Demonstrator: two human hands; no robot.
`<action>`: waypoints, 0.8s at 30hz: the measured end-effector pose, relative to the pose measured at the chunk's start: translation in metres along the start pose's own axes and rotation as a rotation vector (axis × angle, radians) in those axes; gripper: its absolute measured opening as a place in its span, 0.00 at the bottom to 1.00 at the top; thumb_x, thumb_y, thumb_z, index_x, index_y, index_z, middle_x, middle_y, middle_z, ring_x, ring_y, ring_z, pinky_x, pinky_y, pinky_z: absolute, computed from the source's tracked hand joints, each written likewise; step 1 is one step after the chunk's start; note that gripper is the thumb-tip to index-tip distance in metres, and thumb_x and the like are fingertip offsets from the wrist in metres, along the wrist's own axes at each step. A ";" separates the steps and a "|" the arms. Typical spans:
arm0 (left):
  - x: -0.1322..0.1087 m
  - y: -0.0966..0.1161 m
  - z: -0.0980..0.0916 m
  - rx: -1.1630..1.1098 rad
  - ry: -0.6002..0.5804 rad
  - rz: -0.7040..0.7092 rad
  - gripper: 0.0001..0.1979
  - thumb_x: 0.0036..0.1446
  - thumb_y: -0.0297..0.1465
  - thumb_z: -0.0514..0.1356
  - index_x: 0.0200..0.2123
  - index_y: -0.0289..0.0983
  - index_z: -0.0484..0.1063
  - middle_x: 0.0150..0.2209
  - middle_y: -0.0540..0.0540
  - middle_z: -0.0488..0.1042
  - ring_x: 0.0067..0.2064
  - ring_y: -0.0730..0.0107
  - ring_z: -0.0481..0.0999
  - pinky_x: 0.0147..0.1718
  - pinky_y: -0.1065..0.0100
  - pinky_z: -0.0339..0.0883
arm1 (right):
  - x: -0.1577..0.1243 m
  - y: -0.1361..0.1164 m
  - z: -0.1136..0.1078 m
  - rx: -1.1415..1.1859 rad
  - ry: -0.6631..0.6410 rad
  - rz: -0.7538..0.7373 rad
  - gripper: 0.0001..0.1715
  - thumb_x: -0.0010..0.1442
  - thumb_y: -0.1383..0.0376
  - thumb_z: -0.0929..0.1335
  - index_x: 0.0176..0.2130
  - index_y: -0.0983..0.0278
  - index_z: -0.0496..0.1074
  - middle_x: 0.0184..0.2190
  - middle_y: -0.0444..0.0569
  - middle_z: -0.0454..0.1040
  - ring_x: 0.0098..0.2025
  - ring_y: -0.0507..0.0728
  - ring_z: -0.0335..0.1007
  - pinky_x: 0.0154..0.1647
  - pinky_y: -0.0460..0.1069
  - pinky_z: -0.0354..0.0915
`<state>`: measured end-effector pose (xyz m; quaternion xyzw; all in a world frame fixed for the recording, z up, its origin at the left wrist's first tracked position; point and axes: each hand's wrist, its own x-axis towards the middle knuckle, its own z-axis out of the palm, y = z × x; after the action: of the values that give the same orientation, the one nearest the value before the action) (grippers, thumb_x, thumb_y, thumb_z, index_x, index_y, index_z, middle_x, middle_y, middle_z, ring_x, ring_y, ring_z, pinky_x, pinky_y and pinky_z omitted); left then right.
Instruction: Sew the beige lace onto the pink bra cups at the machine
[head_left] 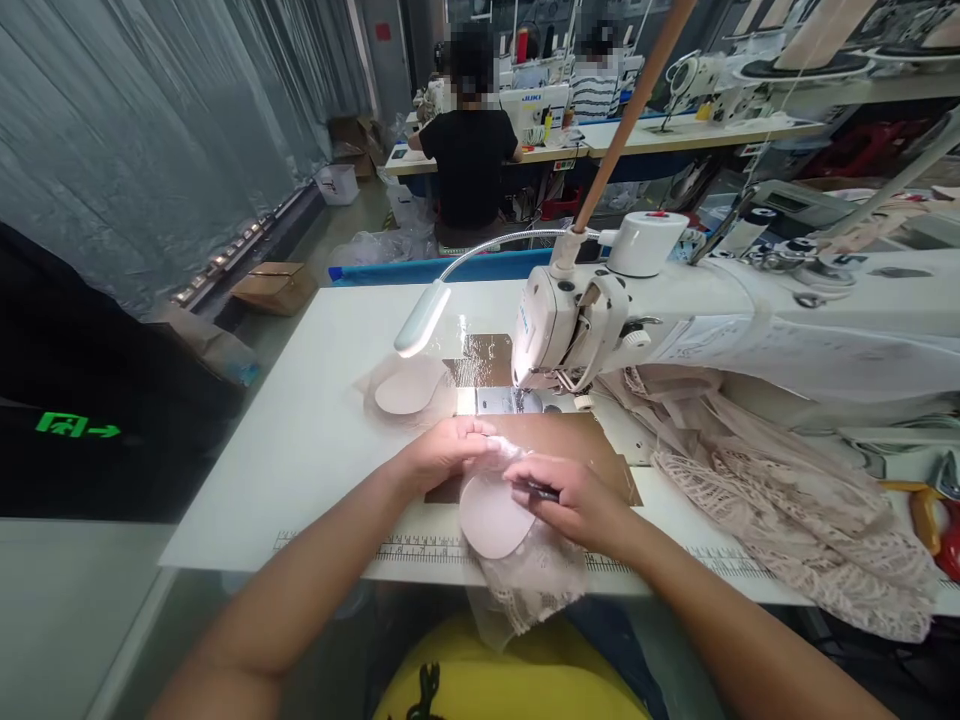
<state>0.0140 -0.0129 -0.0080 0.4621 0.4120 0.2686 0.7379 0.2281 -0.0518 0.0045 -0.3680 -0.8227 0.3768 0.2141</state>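
My left hand (pixel 452 446) pinches the upper edge of a pale pink lace piece (pixel 536 570) with a smooth round cup (pixel 495 515). The piece hangs over the table's front edge toward my lap. In the curled fingers of my right hand (pixel 568 497) is a small dark tool (pixel 541 490), perhaps thread snips, mostly hidden by the palm. My right fingertips touch the cup's upper right side. Just beyond both hands stands the white sewing machine (pixel 547 320), its needle area over a metal plate (pixel 506 401). A second cup piece (pixel 405 386) lies flat left of the plate.
A lamp (pixel 422 318) on a bendable neck hangs over the white table (pixel 300 420). Brown sheets (pixel 585 450) flank the needle plate. Bunched lace fabric (pixel 780 500) lies at right. A printed ruler (pixel 420 550) runs along the front edge. A co-worker (pixel 471 150) sits ahead, facing away.
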 end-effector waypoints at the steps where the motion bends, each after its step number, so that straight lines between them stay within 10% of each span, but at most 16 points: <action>1: -0.001 -0.002 0.001 -0.064 -0.010 -0.022 0.19 0.43 0.36 0.70 0.36 0.33 0.71 0.32 0.47 0.72 0.30 0.75 0.71 0.31 0.72 0.63 | 0.000 0.001 -0.004 0.005 0.026 0.044 0.11 0.62 0.60 0.64 0.42 0.62 0.72 0.38 0.50 0.77 0.38 0.57 0.71 0.38 0.50 0.65; 11: -0.005 -0.005 0.003 0.148 -0.028 0.099 0.15 0.48 0.38 0.68 0.34 0.31 0.77 0.30 0.46 0.74 0.32 0.73 0.71 0.32 0.71 0.62 | 0.003 0.009 -0.020 0.044 0.152 0.176 0.22 0.62 0.52 0.62 0.48 0.61 0.73 0.47 0.51 0.76 0.49 0.62 0.71 0.50 0.56 0.65; 24: -0.010 0.001 -0.003 0.290 -0.041 0.047 0.16 0.48 0.40 0.66 0.27 0.31 0.74 0.21 0.52 0.63 0.24 0.79 0.59 0.23 0.74 0.51 | 0.024 -0.003 -0.022 0.049 0.010 0.207 0.14 0.60 0.56 0.65 0.41 0.61 0.72 0.32 0.46 0.73 0.33 0.54 0.68 0.32 0.48 0.62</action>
<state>0.0061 -0.0189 -0.0044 0.5788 0.4203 0.2138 0.6653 0.2248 -0.0245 0.0226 -0.4473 -0.7698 0.4151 0.1870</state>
